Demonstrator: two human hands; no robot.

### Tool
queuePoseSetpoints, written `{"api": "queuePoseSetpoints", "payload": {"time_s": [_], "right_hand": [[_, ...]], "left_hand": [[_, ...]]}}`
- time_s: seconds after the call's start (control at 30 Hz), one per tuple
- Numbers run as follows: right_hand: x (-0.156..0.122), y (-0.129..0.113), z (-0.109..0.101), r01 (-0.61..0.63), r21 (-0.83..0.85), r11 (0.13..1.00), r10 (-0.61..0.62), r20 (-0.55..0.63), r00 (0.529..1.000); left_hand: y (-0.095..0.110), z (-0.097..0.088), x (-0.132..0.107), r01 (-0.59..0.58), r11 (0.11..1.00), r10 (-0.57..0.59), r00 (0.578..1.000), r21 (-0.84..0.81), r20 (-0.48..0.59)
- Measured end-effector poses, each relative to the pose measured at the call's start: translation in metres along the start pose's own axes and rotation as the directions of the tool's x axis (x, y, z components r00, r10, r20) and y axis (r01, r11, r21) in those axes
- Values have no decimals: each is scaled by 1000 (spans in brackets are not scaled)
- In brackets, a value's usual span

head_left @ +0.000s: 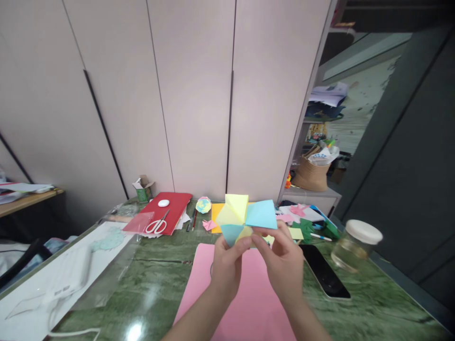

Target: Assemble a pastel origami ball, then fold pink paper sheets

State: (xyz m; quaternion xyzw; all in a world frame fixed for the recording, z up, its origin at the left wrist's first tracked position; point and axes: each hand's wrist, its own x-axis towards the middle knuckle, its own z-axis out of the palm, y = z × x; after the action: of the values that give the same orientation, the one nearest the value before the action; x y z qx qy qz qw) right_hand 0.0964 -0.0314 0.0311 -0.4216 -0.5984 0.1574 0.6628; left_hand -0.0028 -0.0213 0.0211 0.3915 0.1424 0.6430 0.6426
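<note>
Both my hands hold up a folded paper model (237,213) made of yellow and light blue squares, its flaps spread like a pinwheel. My left hand (229,265) pinches its lower left part, thumb in front. My right hand (280,258) grips the lower right side, below a blue flap, with thumb and forefinger close to the left thumb. The fingers behind the paper are partly hidden. Beneath the hands a pink sheet or folder (249,298) lies on the green marbled table (159,279).
White scissors (156,227) and a red folder (170,203) lie back left, near a round paper piece (203,205). To the right are a black phone (325,272), a lidded jar (355,246) and green paper scraps (304,230). A white power bank (73,272) with a cable sits left.
</note>
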Motion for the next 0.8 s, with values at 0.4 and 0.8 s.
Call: {"api": "queuePoseSetpoints", "payload": {"time_s": [0.4,0.8], "right_hand": [[11,2,-13,-64,-36,997,69,165,984],[9,2,-11,-61,29,998,57,134,989]], "left_hand": [[-3,-1,2,-2,995,4,1000,95,-22],[-9,0,-1,38,999,-40,997,-33,-71]]}}
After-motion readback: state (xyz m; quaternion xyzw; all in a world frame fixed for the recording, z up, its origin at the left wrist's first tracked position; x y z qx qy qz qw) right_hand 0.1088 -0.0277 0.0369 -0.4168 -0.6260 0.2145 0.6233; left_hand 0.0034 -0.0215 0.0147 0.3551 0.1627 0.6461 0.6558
